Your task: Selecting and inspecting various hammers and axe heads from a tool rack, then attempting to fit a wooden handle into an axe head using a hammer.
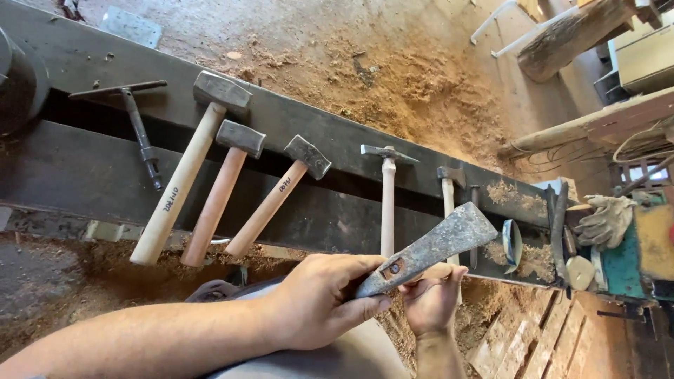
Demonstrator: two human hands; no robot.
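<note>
Both hands are up in front of the body holding a rusty grey axe head (pixel 428 247), no handle in it, flared blade end pointing up and to the right over the edge of the dark metal beam (pixel 84 175). The left hand (pixel 319 302) has the narrow eye end, fingers (pixel 365 307) curled tight around it from below with the thumb laid over the top. The right hand (pixel 430 298) sits just beside it on the underside, fingers (pixel 449 272) bent and pressed up against the metal, so it's pinched between the two hands.

On the beam, which works as a kind of desk here, there's a row of tools leaning with their heads up and handles hanging toward the floor: a big sledge hammer (pixel 184 175) with a pale wooden handle, then a medium hammer (pixel 223 189), then a smaller hammer (pixel 281 193), all near each other. Further right a thin pick hammer (pixel 387 189) and a small hatchet (pixel 449 186) right behind the axe head. On the far left a dark T-shaped metal tool (pixel 137 123) lies flat.

Sawdust (pixel 414 77) is piled everywhere on the floor behind the beam. Off to the right there's a worn work glove (pixel 605 221) on top of a teal machine (pixel 635 270), well apart from the hands
</note>
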